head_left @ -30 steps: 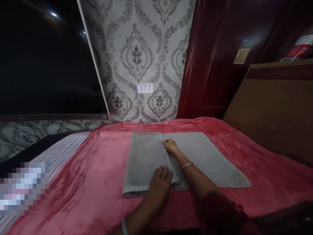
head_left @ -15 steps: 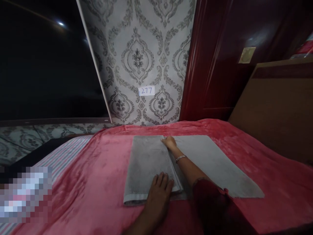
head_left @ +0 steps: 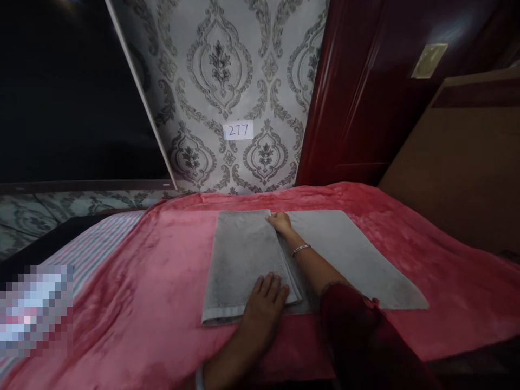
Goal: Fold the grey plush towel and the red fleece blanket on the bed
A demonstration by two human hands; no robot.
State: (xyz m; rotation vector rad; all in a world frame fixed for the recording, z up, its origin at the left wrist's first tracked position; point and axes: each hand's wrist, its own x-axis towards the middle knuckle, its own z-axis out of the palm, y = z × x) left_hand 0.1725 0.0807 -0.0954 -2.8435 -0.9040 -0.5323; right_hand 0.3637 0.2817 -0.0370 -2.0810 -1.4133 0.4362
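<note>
A grey towel (head_left: 239, 254) lies across the pink blanket, its left part folded over in layers and its right part spread as a single flat sheet. My left hand (head_left: 264, 303) rests flat on the near end of the folded part, fingers stretched out. At the far end of the fold, my right hand (head_left: 281, 222) is closed on the layered edge near its corner. The fingertips there are partly hidden, with the thumb side against the cloth. A bracelet circles each wrist.
The pink blanket (head_left: 162, 271) covers the surface, with a striped sheet (head_left: 97, 244) at the left. A dark screen (head_left: 73, 97) stands back left, a brown board (head_left: 467, 173) at right. A paper marked 277 (head_left: 238, 130) is on the patterned wall; a blurred patch covers the lower left.
The view has tilted slightly down, so the scene sits higher in the picture. Both hands keep their places on the towel, and its fold looks the same.
</note>
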